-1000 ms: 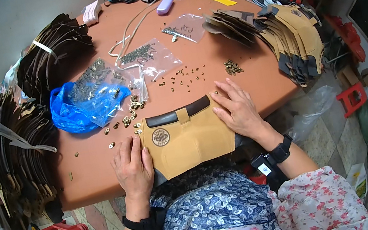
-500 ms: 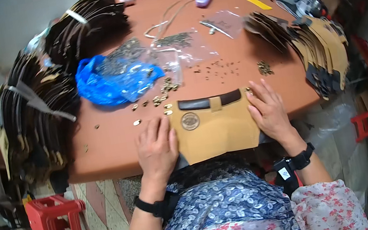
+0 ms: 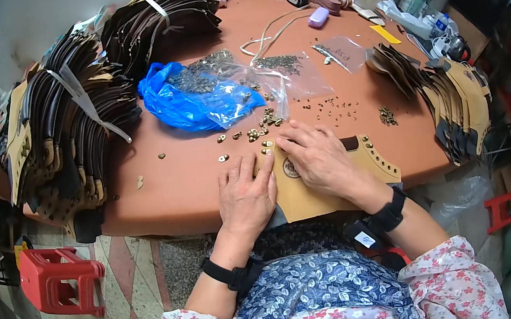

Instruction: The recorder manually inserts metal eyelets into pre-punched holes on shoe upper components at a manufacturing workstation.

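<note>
A tan shoe upper [image 3: 301, 202] with a round dark emblem [image 3: 290, 168] and a dark brown strip [image 3: 350, 143] lies at the table's near edge. Small brass lace hooks [image 3: 381, 161] line its right side. My left hand [image 3: 246, 191] rests at the upper's left edge with its fingers stretched out and apart. Across the upper reaches my right hand [image 3: 320, 161], its fingers drawn together at the upper left corner. Whatever they pinch there is hidden. Right beside these fingertips sit loose brass hooks [image 3: 266, 145].
Stacks of dark and tan uppers stand at the left [image 3: 56, 139] and the right [image 3: 458, 98]. A blue plastic bag [image 3: 182, 107] and clear bags of small metal parts lie beyond my hands. Loose brass pieces [image 3: 269, 120] are scattered nearby. A red stool [image 3: 59, 280] stands at lower left.
My right hand has let go of the upper's right edge and crossed left to its upper left corner. The hooks on the right side now show. The head view has shifted.
</note>
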